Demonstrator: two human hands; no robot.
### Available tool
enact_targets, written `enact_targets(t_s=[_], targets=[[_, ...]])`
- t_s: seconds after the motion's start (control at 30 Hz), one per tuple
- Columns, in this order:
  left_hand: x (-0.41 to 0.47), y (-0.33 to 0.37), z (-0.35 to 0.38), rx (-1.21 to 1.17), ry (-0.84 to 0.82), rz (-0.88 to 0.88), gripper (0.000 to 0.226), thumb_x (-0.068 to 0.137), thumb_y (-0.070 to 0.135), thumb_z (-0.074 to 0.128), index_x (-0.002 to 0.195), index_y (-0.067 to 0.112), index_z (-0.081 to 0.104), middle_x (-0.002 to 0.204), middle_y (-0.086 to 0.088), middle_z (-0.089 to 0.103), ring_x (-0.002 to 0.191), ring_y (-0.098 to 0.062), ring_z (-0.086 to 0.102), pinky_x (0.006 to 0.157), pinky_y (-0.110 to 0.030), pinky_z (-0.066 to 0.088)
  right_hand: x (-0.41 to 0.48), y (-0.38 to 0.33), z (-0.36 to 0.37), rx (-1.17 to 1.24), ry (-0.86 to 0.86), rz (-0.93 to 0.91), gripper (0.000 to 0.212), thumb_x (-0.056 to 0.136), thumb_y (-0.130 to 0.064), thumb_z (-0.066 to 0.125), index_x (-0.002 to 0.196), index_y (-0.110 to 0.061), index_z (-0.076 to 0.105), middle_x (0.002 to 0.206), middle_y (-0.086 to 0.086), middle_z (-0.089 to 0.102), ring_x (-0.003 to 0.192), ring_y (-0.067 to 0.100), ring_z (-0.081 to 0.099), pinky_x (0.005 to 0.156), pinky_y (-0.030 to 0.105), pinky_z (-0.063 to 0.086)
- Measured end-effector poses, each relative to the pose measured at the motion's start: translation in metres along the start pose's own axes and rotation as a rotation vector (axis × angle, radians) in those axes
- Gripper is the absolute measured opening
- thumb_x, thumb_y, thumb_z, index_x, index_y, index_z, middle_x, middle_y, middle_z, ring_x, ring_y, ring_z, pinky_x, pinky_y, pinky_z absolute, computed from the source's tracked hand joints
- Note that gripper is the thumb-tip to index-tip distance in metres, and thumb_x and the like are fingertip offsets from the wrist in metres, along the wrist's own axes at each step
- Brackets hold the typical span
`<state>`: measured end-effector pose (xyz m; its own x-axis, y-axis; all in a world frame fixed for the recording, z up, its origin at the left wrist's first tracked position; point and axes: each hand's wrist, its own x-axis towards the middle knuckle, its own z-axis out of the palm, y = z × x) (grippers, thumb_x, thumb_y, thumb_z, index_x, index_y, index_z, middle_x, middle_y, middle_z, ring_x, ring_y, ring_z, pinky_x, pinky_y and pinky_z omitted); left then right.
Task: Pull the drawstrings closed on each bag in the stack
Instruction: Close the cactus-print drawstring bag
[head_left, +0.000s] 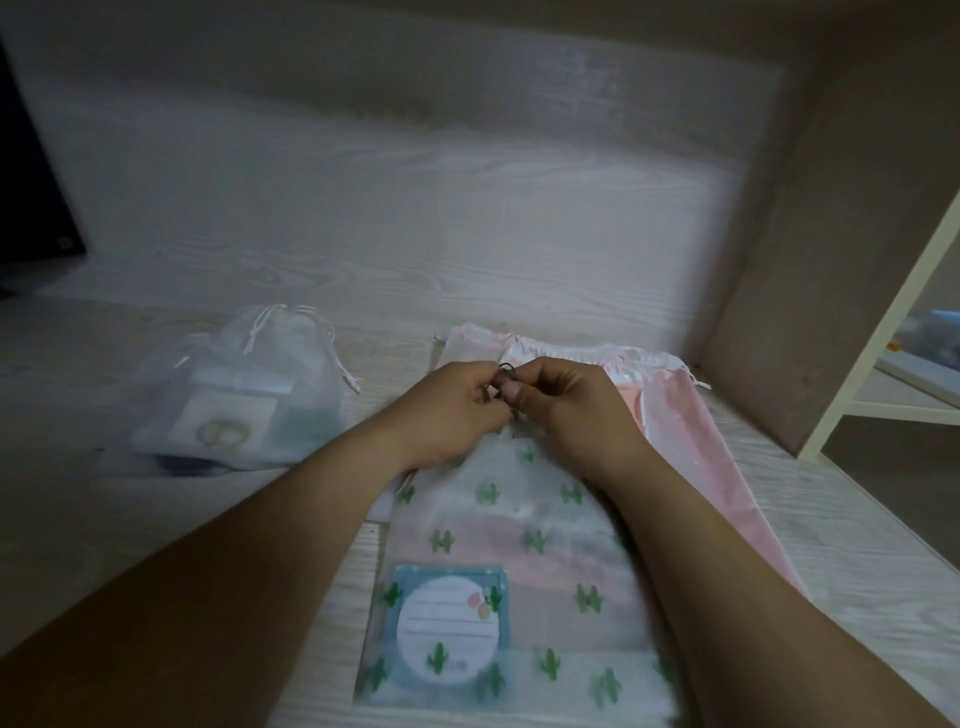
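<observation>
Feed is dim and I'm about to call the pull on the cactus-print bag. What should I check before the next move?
1. Grip: left hand and right hand both pinch the dark drawstring: ok.
2. Cactus bag mouth cinched: hidden behind the hands: cannot tell.
3. Cactus bag lies flat on the pink bag: ok.
4. Pink bag top drawn shut: it looks spread wide: not ok.
5. White bag at the left, gathered at its top, apart from the stack: ok.
</observation>
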<state>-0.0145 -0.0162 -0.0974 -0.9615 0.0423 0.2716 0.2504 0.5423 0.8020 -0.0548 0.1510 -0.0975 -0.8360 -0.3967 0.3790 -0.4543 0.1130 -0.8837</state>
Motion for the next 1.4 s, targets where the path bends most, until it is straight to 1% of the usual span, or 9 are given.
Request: enact_targets(t_s=[0.3,0.43,0.6,0.77,0.9,1.03,1.13,1.3,1.4], targets=[[0.001,-0.006,-0.008,-0.256,-0.070,-0.017,0.013,0.094,0.018,0.070,0.092,0.005,0.071,0.082,-0.008,0.069,0.078,-0.012,0.061,0.076,-0.028,0.047,-0.002,-0.002,-0.004,0.133,0.051,0.034,0.010,0.095,-0.005,0.071,0.088,-0.009,0.078,0.092,0.005,0.080,0.081,0.011,0.069,0.080,0.024,0.054],[-0.004,0.000,-0.011,-0.423,-0.116,-0.039,0.008,0.101,0.010,0.062,0.095,0.004,0.063,0.065,0.001,0.064,0.054,-0.003,0.055,0.052,-0.013,0.043,-0.005,-0.006,-0.007,0.314,0.026,0.156,0.009,0.096,-0.007,0.070,0.088,-0.005,0.075,0.094,0.012,0.076,0.085,0.020,0.068,0.081,0.031,0.055],[-0.004,-0.005,-0.011,-0.536,-0.110,-0.032,0.016,0.096,0.029,0.068,0.083,0.019,0.064,0.090,-0.016,0.057,0.085,-0.027,0.046,0.076,-0.038,0.037,-0.007,-0.011,-0.008,0.393,0.031,0.210,0.011,0.097,-0.010,0.068,0.086,-0.008,0.072,0.080,0.009,0.072,0.067,0.017,0.065,0.069,0.027,0.054],[0.000,-0.010,-0.019,-0.451,-0.003,-0.098,0.021,0.100,0.029,0.064,0.082,0.018,0.062,0.084,-0.010,0.055,0.078,-0.021,0.047,0.070,-0.034,0.038,0.000,-0.007,-0.012,0.402,0.103,0.231,0.035,0.098,-0.014,0.067,0.064,-0.020,0.072,0.079,0.007,0.069,0.067,0.018,0.060,0.071,0.031,0.050],[0.002,-0.012,-0.020,-0.289,0.020,-0.119,0.025,0.101,0.035,0.060,0.083,0.018,0.062,0.078,-0.003,0.055,0.074,-0.015,0.050,0.074,-0.032,0.036,0.002,-0.004,-0.011,0.378,0.159,0.280,0.028,0.102,-0.022,0.063,0.077,-0.015,0.073,0.078,0.011,0.068,0.071,0.023,0.061,0.073,0.032,0.050],[0.001,-0.009,-0.020,-0.381,0.029,-0.102,0.025,0.092,0.040,0.062,0.084,0.016,0.064,0.081,-0.005,0.056,0.076,-0.016,0.051,0.074,-0.033,0.036,0.003,-0.002,-0.014,0.325,0.221,0.302,0.022,0.102,-0.027,0.063,0.084,-0.014,0.067,0.079,0.014,0.061,0.072,0.024,0.056,0.073,0.035,0.046],[0.000,-0.010,-0.021,-0.411,0.015,-0.094,0.028,0.096,0.040,0.062,0.095,0.012,0.068,0.087,-0.009,0.062,0.081,-0.019,0.057,0.078,-0.034,0.041,0.003,-0.003,-0.015,0.338,0.237,0.326,0.030,0.103,-0.026,0.061,0.074,-0.017,0.063,0.079,0.013,0.065,0.073,0.025,0.060,0.072,0.034,0.049],[0.003,-0.016,-0.020,-0.360,0.105,-0.117,0.028,0.103,0.035,0.058,0.080,0.019,0.060,0.072,0.002,0.058,0.068,-0.011,0.054,0.070,-0.031,0.039,0.002,-0.003,-0.020,0.234,0.104,0.353,0.034,0.099,-0.042,0.066,0.077,-0.017,0.073,0.082,0.006,0.076,0.078,0.026,0.072,0.081,0.040,0.056],[0.005,-0.017,-0.021,-0.319,0.188,-0.117,0.031,0.102,0.041,0.058,0.080,0.020,0.059,0.074,0.002,0.059,0.069,-0.013,0.054,0.071,-0.030,0.040,-0.002,0.000,-0.020,0.177,-0.006,0.370,0.046,0.094,-0.042,0.072,0.093,0.003,0.072,0.090,0.015,0.074,0.079,0.030,0.070,0.078,0.040,0.055]])
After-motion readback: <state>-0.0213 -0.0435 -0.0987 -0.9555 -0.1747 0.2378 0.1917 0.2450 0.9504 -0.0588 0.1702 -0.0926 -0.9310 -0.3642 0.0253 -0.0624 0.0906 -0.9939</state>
